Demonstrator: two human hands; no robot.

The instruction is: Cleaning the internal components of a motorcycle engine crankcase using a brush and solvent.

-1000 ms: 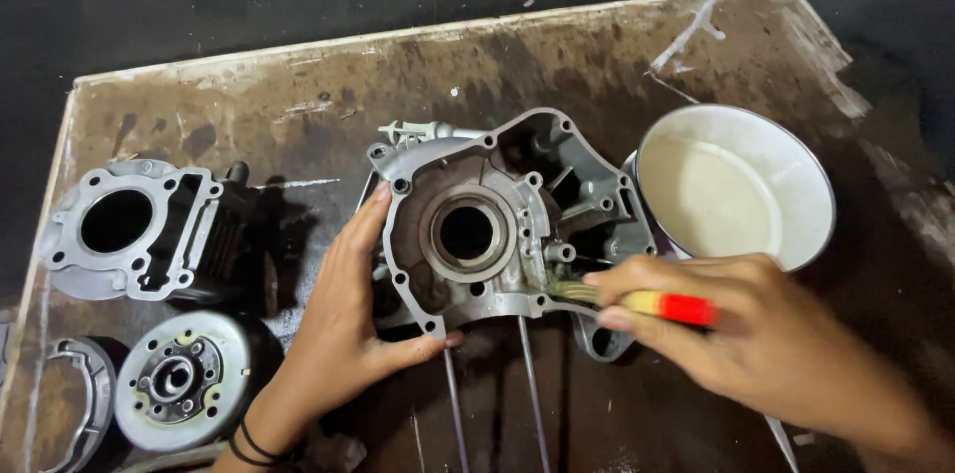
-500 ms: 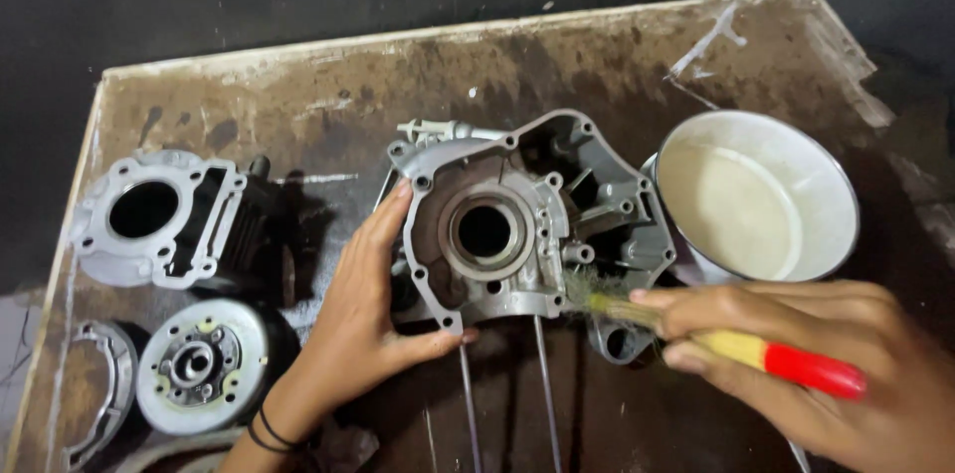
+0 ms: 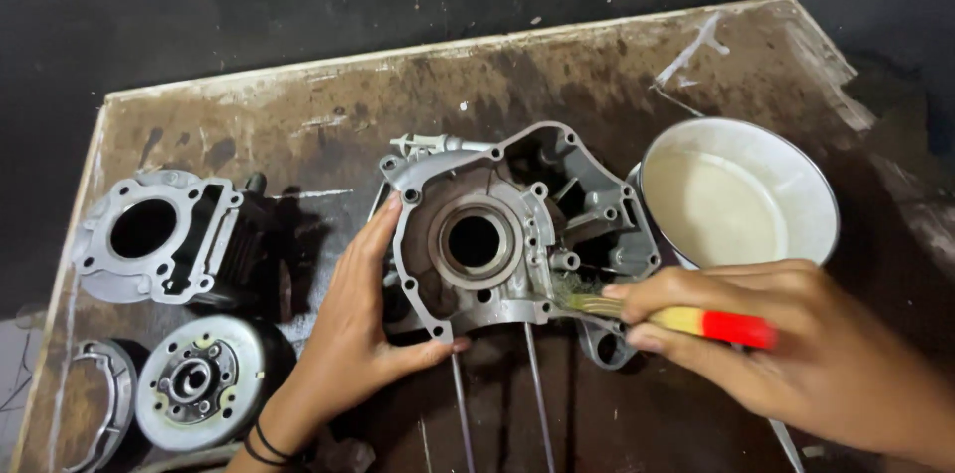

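At the crankcase (image 3: 517, 234), the left hand (image 3: 348, 334) clasps its near edge while the right hand (image 3: 786, 344) grips a brush (image 3: 676, 319); keep the casting steadied, bristles worked into recesses.

**Cast metal on stained wood**

The engine crankcase half (image 3: 517, 234) is cast metal, dull grey and matt, with a smoother machined ring around its bore. The brush (image 3: 686, 319) has a glossy handle in yellow and red and worn, greasy bristles. The cylinder block (image 3: 164, 239) is the same matt cast metal. The round flywheel (image 3: 204, 378) looks like smoother steel with a faint sheen. The bowl (image 3: 741, 199) is shiny metal holding a cloudy liquid. The bench (image 3: 298, 125) is rough wood, oil-stained and scuffed.
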